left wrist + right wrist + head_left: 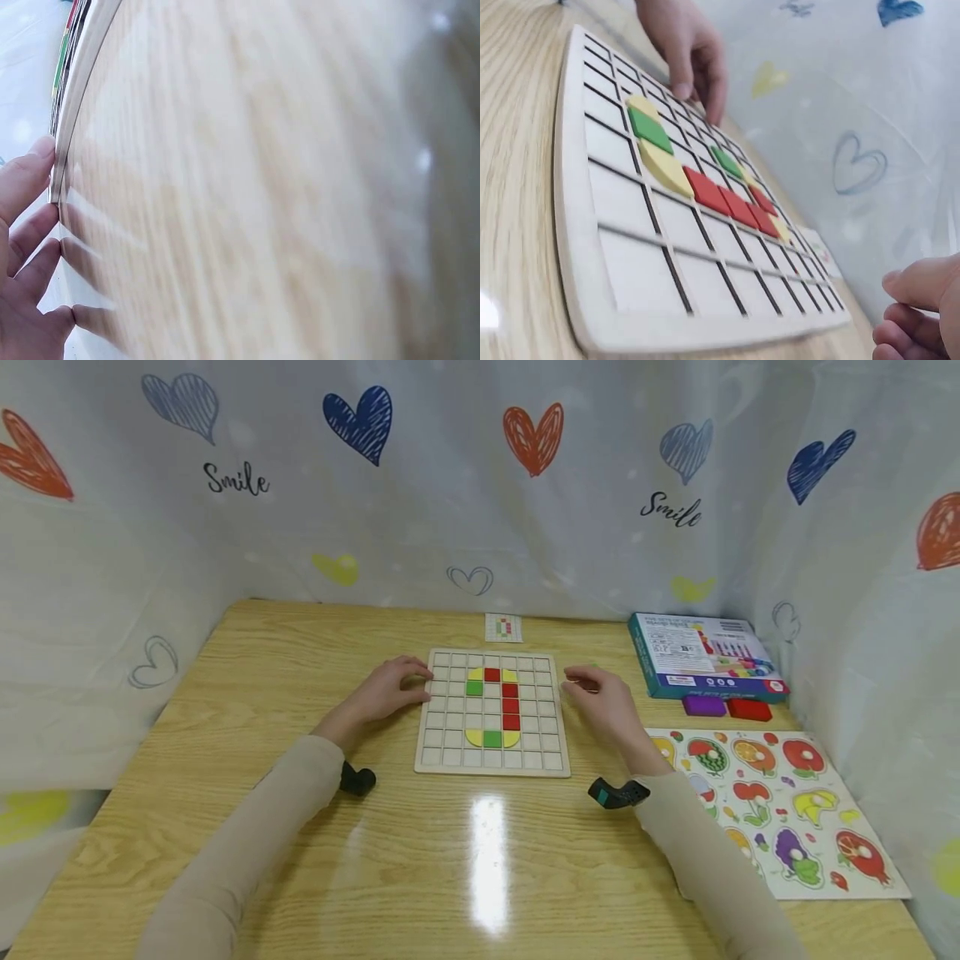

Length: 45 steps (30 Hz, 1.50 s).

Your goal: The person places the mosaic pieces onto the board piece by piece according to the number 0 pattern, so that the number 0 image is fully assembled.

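Heart-printed curtains ring the wooden table (247, 693); mid-table, the grid board (492, 713) holds few coloured tiles (510, 704), most squares bare. Left hand (390, 687) relaxed at its left edge; right hand (603, 697) loosely curled, empty.

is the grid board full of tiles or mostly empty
Mostly empty. The grid board lies flat on the table, with only a few red, green and yellow tiles near its middle; most squares are bare.
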Available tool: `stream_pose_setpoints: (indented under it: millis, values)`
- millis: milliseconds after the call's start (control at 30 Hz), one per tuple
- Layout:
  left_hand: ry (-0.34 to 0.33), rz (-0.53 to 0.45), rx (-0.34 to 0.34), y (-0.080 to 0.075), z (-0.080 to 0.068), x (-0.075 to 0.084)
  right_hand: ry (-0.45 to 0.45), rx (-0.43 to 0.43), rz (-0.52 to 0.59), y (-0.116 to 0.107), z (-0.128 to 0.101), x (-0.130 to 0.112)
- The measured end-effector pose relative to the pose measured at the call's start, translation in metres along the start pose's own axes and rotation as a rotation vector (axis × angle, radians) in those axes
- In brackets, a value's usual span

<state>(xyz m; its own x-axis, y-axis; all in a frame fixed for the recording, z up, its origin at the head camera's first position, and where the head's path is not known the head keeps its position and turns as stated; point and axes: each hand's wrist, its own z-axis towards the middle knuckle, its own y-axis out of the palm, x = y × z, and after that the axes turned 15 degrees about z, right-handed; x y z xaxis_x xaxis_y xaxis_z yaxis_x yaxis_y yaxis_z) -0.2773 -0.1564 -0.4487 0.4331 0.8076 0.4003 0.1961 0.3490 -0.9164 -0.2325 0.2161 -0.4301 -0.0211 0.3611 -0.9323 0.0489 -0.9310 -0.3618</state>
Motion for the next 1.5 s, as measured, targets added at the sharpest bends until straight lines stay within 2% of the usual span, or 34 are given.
stream_pose_setpoints:
  millis: [233,400,633,900,1267,1500]
  values:
    - [0.001,0.014,0.004,0.0,-0.001,-0.001,0.057,0.11,-0.036,-0.022,-0.006,0.02]
    - [-0.002,0.01,0.002,0.0,-0.001,-0.001,0.072,0.139,-0.08,-0.031,-0.008,0.027]
    - [-0.001,0.005,0.001,0.001,-0.001,0.0,0.069,0.1,-0.124,-0.033,-0.005,0.031]
    - [0.001,-0.005,0.006,0.001,-0.001,0.0,0.038,0.057,-0.193,-0.034,0.01,0.033]
    - [0.002,0.0,0.001,0.001,0.002,-0.001,-0.017,0.041,-0.22,-0.032,0.021,0.033]
    - [0.005,0.004,0.001,0.001,0.001,-0.002,0.003,0.014,-0.219,-0.034,0.023,0.034]
